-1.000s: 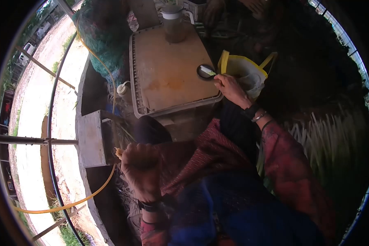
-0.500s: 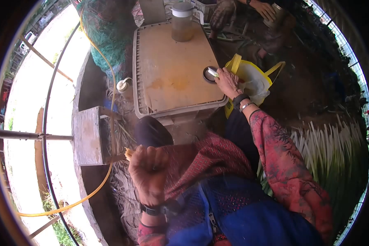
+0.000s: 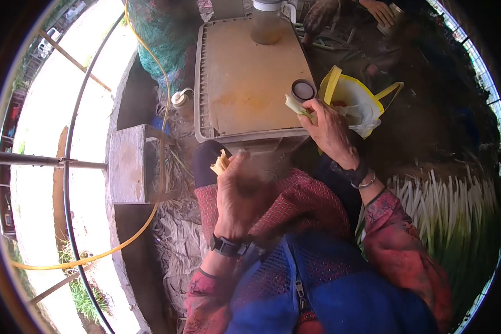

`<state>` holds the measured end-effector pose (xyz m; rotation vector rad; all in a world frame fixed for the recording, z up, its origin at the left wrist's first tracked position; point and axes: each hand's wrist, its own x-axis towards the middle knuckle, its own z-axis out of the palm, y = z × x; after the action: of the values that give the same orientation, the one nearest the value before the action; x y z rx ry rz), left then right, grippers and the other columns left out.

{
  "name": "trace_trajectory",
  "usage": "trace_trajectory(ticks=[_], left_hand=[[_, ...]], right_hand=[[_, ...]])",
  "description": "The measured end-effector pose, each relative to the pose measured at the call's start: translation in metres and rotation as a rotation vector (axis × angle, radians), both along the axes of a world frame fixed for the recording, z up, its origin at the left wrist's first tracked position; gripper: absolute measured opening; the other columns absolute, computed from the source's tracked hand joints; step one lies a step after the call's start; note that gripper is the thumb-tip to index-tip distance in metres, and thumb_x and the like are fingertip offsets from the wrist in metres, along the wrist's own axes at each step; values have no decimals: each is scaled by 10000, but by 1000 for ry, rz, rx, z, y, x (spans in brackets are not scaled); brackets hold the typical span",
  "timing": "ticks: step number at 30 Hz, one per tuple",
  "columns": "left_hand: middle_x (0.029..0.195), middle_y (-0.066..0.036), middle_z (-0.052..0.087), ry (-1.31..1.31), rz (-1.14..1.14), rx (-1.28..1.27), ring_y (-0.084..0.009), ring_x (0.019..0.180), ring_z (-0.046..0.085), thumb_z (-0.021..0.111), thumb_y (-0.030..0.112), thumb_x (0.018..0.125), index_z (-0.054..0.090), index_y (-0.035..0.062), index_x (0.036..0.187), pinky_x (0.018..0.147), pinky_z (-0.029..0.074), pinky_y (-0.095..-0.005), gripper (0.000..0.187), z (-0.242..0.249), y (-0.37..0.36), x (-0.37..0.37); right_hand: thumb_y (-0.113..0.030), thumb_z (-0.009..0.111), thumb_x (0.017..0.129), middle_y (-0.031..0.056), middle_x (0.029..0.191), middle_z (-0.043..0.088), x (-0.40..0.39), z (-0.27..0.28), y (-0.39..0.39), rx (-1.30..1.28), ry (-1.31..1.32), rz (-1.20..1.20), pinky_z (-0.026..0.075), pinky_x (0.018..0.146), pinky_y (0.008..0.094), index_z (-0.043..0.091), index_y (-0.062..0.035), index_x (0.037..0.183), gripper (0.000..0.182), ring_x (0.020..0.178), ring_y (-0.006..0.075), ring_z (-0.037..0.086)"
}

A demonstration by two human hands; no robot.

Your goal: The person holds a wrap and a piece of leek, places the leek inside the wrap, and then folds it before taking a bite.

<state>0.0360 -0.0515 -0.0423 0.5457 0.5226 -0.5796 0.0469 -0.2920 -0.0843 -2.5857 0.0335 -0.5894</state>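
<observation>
My left hand point(image 3: 235, 195) is closed above my lap around a pale tan, bread-like piece point(image 3: 221, 163), whose torn end sticks out at the top. With bent fingers, my right hand point(image 3: 333, 132) pinches a short white-and-green stalk piece point(image 3: 296, 106) near the front right corner of a tan-topped crate point(image 3: 245, 72). Just beyond that piece, a small dark-rimmed cup point(image 3: 304, 89) stands on the crate top. A yellow-edged bag point(image 3: 385, 101) with plastic inside is right of the cup, close to my right hand.
A clear pitcher point(image 3: 266, 28) stands at the crate's far end. Green netting point(image 3: 158, 55) and a white-capped bottle point(image 3: 181, 100) are on the left, with a yellow hose point(image 3: 160, 72). Spring onions point(image 3: 440, 206) are heaped at right. Another person's hand point(image 3: 379, 11) holds a can.
My right hand has drawn back from the cup toward me with the stalk piece, uncovering the cup. My left hand has risen slightly and turned. The view has shifted.
</observation>
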Motion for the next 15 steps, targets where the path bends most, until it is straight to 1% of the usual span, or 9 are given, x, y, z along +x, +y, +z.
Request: trace_trajectory(ticks=[2,3,4,6,8,10,12,15], left_hand=[[599,78,364,-109,-73,82,-58,539,359,689,191,933,608,103,992,517,326,-247,133,-1,-10,-1],[605,82,380,-163,-117,123,-51,542,378,704,185,922,620,92,1042,512,335,-243,173,-3,-14,-3],[643,88,442,-178,-87,110,-36,560,417,733,172,900,628,70,1096,504,354,-230,244,-9,-20,-7],[722,65,511,-326,-169,152,-37,598,464,729,163,902,624,55,1136,541,403,-224,278,-15,-17,-11],[797,34,558,-380,-131,177,-53,632,510,721,154,907,619,49,1126,562,444,-227,264,-22,-17,-18],[822,7,595,-397,-76,222,-66,610,529,728,142,901,622,31,1123,531,446,-225,270,-21,-17,-25],[798,-15,623,-381,2,281,-75,532,522,748,127,884,631,1,1127,449,411,-218,297,-13,-19,-31],[957,-54,648,-390,-79,412,-140,818,628,704,146,917,597,14,1102,698,553,-292,250,-5,-13,-38]], right_hand=[[-166,685,853,114,888,665,-24,20,32,68,36,25,522,684,416,579,-67,997,204,802,306,674],[-155,697,843,109,877,667,-35,27,45,103,54,32,527,675,408,581,-70,994,208,789,299,679],[-149,704,836,105,868,670,-44,31,55,103,36,50,530,672,404,584,-72,995,213,783,295,682],[-137,716,821,96,850,674,-55,38,69,97,-9,83,536,666,395,591,-75,997,225,771,287,688],[-119,727,795,90,849,674,-62,42,75,103,-38,77,533,671,389,594,-83,998,245,774,280,685],[-116,729,785,82,836,672,-67,44,81,92,-74,66,528,667,385,596,-86,991,248,762,274,682],[-115,735,773,72,824,670,-70,42,84,74,-106,63,511,656,384,595,-92,987,256,746,264,677],[-118,742,763,61,815,666,-75,41,85,55,-167,57,484,639,382,595,-96,976,260,726,253,670]])
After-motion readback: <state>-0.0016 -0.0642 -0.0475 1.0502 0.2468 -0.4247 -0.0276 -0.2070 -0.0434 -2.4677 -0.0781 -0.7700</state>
